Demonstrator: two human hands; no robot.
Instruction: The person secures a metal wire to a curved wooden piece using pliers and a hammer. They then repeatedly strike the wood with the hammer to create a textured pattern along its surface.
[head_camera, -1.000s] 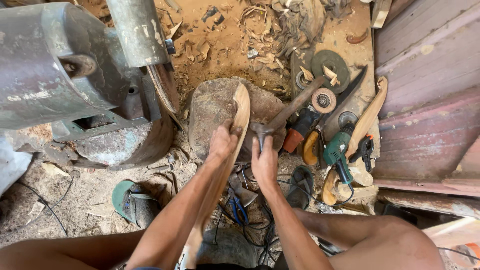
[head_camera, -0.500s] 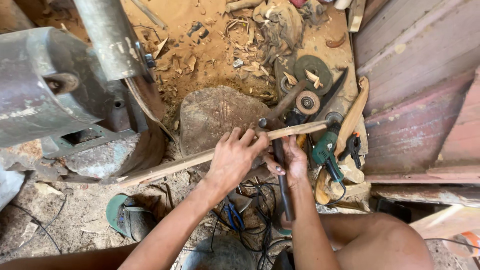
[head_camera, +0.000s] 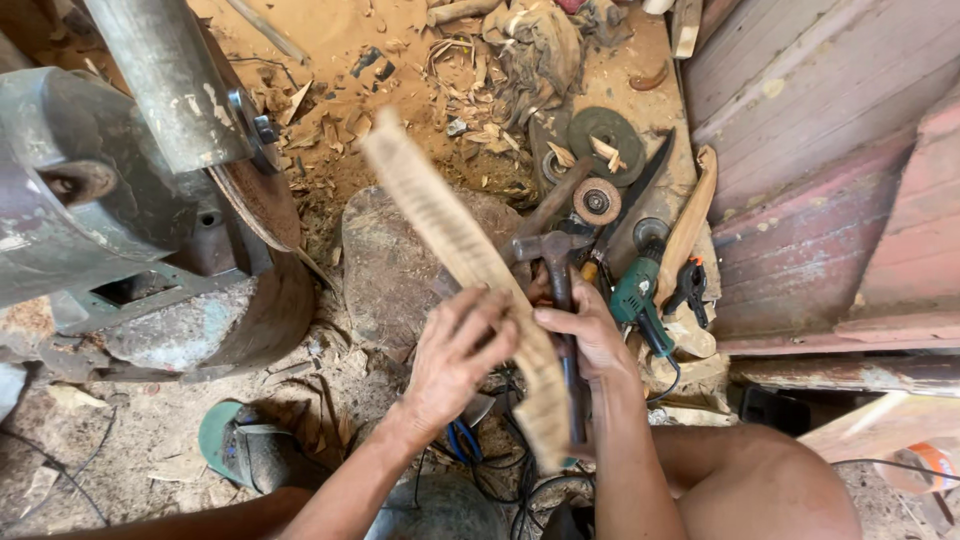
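My left hand (head_camera: 455, 355) grips a long, curved, flat piece of carved wood (head_camera: 450, 235), blurred with motion, that runs from upper left down to lower right. My right hand (head_camera: 590, 335) is closed on the dark handle of a hammer (head_camera: 552, 255), whose metal head sits above my fingers, and also touches the wood. Under both lies a large rounded stone block (head_camera: 385, 270) in the sawdust.
A big grey metal machine (head_camera: 120, 190) with a disc stands at left. Right of the stone lie a green power tool (head_camera: 635, 295), grinding discs (head_camera: 605, 130), a machete, pliers (head_camera: 690, 285) and another carved wood piece (head_camera: 690, 225). Reddish planks (head_camera: 830, 180) close the right side. A green sandal (head_camera: 235, 445) sits lower left.
The wood piece has been turned: upright a second ago, lying almost crosswise half a second ago, now slanting from upper left to lower right. My hands shifted their hold; the hammer stayed in my right hand.
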